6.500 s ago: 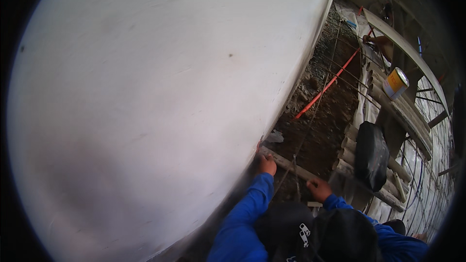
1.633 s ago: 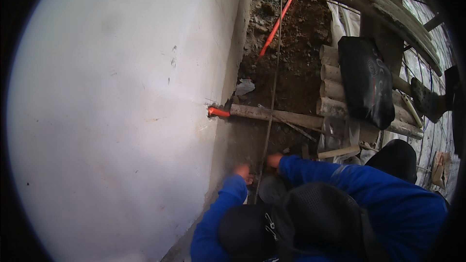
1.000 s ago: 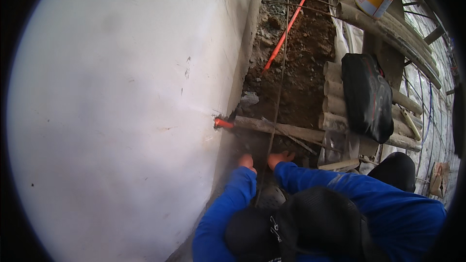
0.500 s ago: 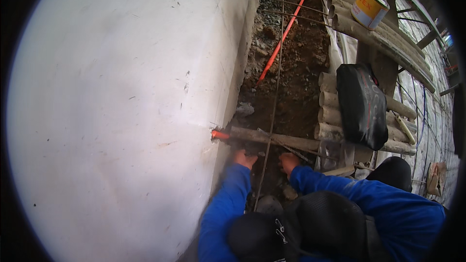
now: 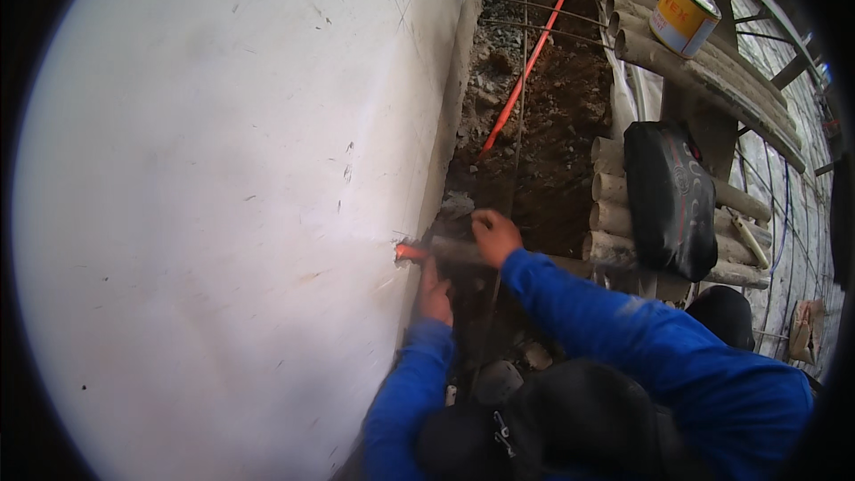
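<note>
An orange pipe end [image 5: 411, 252] sticks out of a broken hole in the white wall [image 5: 232, 214]. A grey-brown pipe [image 5: 459, 250] runs from beside it across the trench, partly hidden by my right hand. My left hand [image 5: 435, 296] is at the wall's foot, one finger stretched up to just below the orange pipe end; contact is hard to tell. Above the grey pipe, my right hand [image 5: 496, 237] has its fingers curled together; whatever they hold, if anything, is hidden. A thin steel bar [image 5: 509, 178] runs lengthwise over the trench, beneath my right forearm.
A longer orange pipe [image 5: 532, 62] lies in the rubble-filled trench [image 5: 561, 107]. To the right, a black bag [image 5: 668, 200] rests on stacked grey pipes [image 5: 610, 216]. A yellow-and-white can [image 5: 684, 18] stands on more pipes farther off. Stones [image 5: 537, 355] lie near me.
My right hand has moved up and left, from below the grey pipe to above it. My left hand has shifted toward the wall, a finger now reaching toward the orange pipe end.
</note>
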Available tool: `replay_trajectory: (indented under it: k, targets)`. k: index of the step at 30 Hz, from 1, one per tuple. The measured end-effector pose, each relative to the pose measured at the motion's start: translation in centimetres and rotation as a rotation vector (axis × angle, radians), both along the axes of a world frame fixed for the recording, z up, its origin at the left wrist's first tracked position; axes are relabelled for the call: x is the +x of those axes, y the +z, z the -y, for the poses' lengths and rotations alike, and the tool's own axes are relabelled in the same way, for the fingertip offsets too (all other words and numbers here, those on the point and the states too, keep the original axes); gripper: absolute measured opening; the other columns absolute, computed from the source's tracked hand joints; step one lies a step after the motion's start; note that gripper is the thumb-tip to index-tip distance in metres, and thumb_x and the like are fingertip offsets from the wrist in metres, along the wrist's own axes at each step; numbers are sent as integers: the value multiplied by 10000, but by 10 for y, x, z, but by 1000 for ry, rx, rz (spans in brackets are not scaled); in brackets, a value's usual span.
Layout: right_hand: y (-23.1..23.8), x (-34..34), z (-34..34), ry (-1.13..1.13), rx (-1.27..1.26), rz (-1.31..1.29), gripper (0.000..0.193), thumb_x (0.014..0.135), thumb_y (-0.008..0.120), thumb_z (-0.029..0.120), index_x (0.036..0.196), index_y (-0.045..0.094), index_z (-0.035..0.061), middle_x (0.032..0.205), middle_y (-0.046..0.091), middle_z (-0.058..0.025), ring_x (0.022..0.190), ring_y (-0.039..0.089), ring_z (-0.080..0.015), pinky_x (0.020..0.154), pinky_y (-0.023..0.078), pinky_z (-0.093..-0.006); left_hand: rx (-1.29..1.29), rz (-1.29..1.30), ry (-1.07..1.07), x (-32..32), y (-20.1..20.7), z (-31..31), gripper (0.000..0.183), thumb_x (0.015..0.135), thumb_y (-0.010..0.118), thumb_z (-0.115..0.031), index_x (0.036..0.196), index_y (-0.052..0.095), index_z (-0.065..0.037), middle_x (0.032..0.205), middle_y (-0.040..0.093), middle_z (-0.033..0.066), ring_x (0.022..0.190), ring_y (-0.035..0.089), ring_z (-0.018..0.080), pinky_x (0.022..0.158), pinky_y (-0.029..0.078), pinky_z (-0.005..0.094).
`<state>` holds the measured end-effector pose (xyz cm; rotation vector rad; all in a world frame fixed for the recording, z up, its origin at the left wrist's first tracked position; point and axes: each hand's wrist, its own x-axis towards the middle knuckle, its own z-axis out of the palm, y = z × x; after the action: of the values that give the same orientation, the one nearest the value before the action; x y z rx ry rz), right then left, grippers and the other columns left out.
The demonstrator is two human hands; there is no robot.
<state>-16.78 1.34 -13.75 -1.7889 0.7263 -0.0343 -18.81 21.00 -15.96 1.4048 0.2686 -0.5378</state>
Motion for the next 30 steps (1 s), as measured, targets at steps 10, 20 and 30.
replay_trajectory:
  k: [10, 20, 30]
  targets:
    - [-51, 91, -4, 484, -409, -472, 711, 883, 674, 246, 1549, 452, 136, 1589, 433, -204, 1498, 355, -419, 1234, 276, -565, 405, 392, -1084, -90, 332, -70, 438, 1054, 582, -219, 1444, 565, -21, 1431, 616, 201, 1312, 599, 298, 1108, 448, 390]
    - [-52, 71, 16, 684, -643, 98, 619, 730, 731, 25, 1331, 632, 139, 1297, 616, -182, 1336, 477, -445, 1140, 435, -477, 783, 160, -776, -189, 404, -78, 414, 1043, 571, -192, 1415, 588, -12, 1434, 606, 223, 1326, 582, 381, 1125, 444, 436]
    - [-66, 51, -20, 458, -335, 418, 425, 785, 681, -34, 1194, 696, 76, 1263, 637, -160, 1174, 616, -406, 1025, 521, -450, 839, 207, -643, -208, 397, -85, 431, 1062, 572, -275, 1389, 615, 2, 1349, 671, 211, 1288, 623, 359, 1098, 466, 421]
